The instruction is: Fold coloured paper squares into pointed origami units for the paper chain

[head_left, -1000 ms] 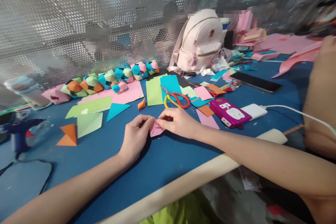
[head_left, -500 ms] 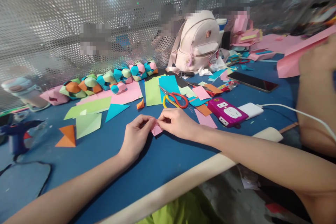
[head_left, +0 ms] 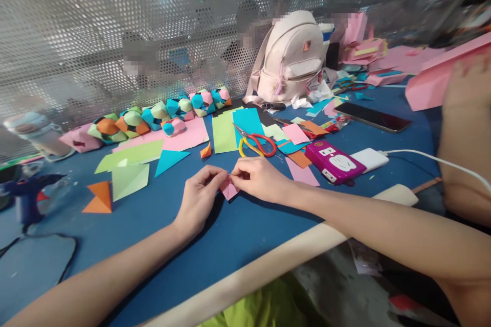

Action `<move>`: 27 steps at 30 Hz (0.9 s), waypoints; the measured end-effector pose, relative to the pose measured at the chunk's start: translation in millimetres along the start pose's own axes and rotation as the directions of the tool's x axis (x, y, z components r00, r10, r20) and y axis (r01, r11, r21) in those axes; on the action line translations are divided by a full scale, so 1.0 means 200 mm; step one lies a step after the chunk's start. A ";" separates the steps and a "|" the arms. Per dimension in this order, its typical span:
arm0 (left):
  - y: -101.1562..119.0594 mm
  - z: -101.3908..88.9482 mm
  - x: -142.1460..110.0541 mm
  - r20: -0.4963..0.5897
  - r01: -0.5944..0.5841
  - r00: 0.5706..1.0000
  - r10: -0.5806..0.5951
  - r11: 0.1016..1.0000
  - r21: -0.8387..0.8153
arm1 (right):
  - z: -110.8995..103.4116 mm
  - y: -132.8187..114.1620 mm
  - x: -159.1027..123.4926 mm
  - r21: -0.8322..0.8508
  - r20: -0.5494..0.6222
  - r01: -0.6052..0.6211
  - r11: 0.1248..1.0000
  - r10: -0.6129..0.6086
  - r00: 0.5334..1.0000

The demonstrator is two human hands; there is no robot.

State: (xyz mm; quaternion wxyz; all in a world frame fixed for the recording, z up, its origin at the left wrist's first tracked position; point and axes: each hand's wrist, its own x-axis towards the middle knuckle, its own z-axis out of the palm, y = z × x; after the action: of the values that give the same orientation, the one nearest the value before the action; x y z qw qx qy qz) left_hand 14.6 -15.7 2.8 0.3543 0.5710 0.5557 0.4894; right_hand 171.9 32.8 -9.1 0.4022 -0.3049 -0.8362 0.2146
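A small folded piece of pink paper point(head_left: 229, 191) is pinched between my two hands above the blue table point(head_left: 245, 235). My left hand point(head_left: 201, 196) grips its left side with thumb and forefinger. On its right side, my right hand point(head_left: 256, 176) pinches it too. The fingers hide part of the folds. Just beyond my hands lie scissors point(head_left: 256, 144) with one red and one yellow handle, a tiny folded orange paper point(head_left: 206, 150) and a blue paper triangle point(head_left: 169, 161).
Several multicoloured folded-paper balls point(head_left: 155, 115) line the mesh wall. A glue gun point(head_left: 28, 196) with its cord is at left. To the right are a purple power strip point(head_left: 334, 162), a phone point(head_left: 373, 116) and a pale backpack point(head_left: 293, 61). Another person's arm point(head_left: 466, 138) holds pink paper point(head_left: 433, 82).
The view has shifted very slightly. Both hands keep the same pinch on the pink paper. The other person's arm and pink sheet at right moved a little.
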 end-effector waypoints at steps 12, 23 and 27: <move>-0.02 0.00 0.01 -0.018 0.056 0.998 -0.058 0.990 -0.133 | -0.02 -0.01 0.01 0.095 -0.005 -0.116 0.989 0.117 0.993; 0.00 0.00 0.00 -0.056 0.010 0.998 -0.009 1.000 0.011 | -0.01 -0.02 0.01 0.064 0.032 -0.100 0.993 0.098 0.995; -0.01 0.01 0.00 -0.066 0.005 0.998 -0.004 1.000 0.010 | -0.02 -0.03 0.01 0.081 0.043 -0.103 0.991 0.099 0.994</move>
State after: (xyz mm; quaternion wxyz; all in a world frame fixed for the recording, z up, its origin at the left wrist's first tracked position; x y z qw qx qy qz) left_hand 15.4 -15.5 0.9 0.3341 0.5550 0.5709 0.5044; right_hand 171.8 30.1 -2.8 0.3867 -0.3256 -0.8178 0.2752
